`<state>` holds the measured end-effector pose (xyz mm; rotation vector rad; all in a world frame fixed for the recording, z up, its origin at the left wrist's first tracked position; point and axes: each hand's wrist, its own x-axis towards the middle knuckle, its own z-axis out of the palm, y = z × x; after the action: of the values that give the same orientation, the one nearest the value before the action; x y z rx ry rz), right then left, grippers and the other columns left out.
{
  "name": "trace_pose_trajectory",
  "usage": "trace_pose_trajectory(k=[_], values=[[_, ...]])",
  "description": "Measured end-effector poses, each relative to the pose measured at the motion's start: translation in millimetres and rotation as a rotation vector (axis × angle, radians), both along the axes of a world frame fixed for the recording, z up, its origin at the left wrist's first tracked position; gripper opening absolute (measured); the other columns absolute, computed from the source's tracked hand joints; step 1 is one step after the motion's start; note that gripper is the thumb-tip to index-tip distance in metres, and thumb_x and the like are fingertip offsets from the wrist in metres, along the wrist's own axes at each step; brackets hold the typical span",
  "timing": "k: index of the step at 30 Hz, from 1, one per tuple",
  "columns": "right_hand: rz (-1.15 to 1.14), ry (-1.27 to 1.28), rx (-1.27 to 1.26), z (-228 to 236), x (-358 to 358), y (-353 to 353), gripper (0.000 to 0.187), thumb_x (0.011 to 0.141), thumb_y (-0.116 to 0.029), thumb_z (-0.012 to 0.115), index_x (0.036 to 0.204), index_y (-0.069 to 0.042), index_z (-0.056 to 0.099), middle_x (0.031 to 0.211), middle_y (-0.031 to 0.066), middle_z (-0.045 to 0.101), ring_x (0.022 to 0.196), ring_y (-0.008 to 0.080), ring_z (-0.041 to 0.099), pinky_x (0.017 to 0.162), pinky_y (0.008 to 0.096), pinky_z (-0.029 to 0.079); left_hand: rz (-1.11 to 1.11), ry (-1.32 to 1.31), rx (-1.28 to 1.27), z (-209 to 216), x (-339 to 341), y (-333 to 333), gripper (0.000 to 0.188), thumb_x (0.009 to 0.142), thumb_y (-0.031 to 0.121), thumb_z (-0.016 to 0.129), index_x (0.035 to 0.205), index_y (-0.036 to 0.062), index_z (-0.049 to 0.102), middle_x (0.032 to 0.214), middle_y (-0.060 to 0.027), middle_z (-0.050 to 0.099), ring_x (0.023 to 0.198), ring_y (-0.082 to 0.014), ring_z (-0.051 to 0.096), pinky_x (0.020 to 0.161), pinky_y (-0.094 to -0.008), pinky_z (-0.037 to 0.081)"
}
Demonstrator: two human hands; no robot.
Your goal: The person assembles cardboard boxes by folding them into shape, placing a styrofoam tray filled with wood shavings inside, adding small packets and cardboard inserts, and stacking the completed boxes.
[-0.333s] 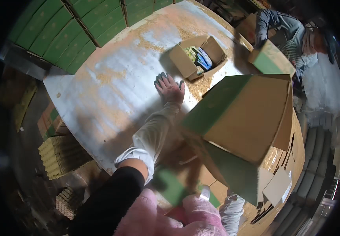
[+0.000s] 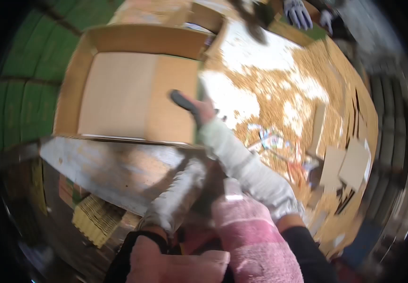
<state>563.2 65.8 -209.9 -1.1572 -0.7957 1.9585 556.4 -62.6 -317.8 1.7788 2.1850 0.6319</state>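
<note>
A large open cardboard box [image 2: 119, 94] lies on the left part of the table, its brown inside facing up. At its right wall is my right hand [image 2: 204, 111], in a dark-fingertipped covering, the thumb reaching over the inside and the other fingers mostly hidden beyond the wall. It appears closed on that wall. My left sleeve [image 2: 178, 191] ends near the box's near right corner; the left hand is hidden there by the box and the right forearm. Motion blurs both arms.
Behind the large box stands a smaller open carton [image 2: 206, 19]. Another person's gloved hands [image 2: 298, 14] are at the far right. Green boxes [image 2: 29, 104] are stacked at left, yellow moulded trays [image 2: 95, 219] below the table. Brown flakes, coloured scraps [image 2: 272, 139] and cardboard pieces [image 2: 352, 165] lie at right.
The large box has swung from the right to the left and now opens upward. My left hand, flat on the table before, is now hidden near it. The view has shifted right.
</note>
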Motion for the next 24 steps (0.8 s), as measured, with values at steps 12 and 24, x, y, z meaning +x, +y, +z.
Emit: trace_pose_trajectory(k=[12, 24], values=[[-0.123, -1.317, 0.832, 10, 243, -141, 0.043, 0.072, -0.024, 0.062, 0.107, -0.004, 0.05, 0.107, 0.019, 0.05, 0.1, 0.0371, 0.044, 0.088, 0.0436, 0.036, -0.114, 0.013, -0.191, 44, 59, -63, 0.047, 0.066, 0.03, 0.068, 0.099, 0.0006, 0.05, 0.087, -0.0146, 0.054, 0.085, -0.0317, 0.053, 0.075, -0.0378, 0.043], [0.137, -1.55, 1.284, 167, 386, -199, 0.058, 0.063, -0.044, 0.067, 0.107, -0.009, 0.051, 0.095, 0.0076, 0.054, 0.089, 0.024, 0.052, 0.079, 0.0433, 0.039, -0.117, -1.08, -0.232, 144, 23, -136, 0.025, 0.069, 0.0, 0.06, 0.094, -0.0022, 0.06, 0.086, -0.0065, 0.063, 0.078, -0.0126, 0.058, 0.069, -0.0242, 0.046]])
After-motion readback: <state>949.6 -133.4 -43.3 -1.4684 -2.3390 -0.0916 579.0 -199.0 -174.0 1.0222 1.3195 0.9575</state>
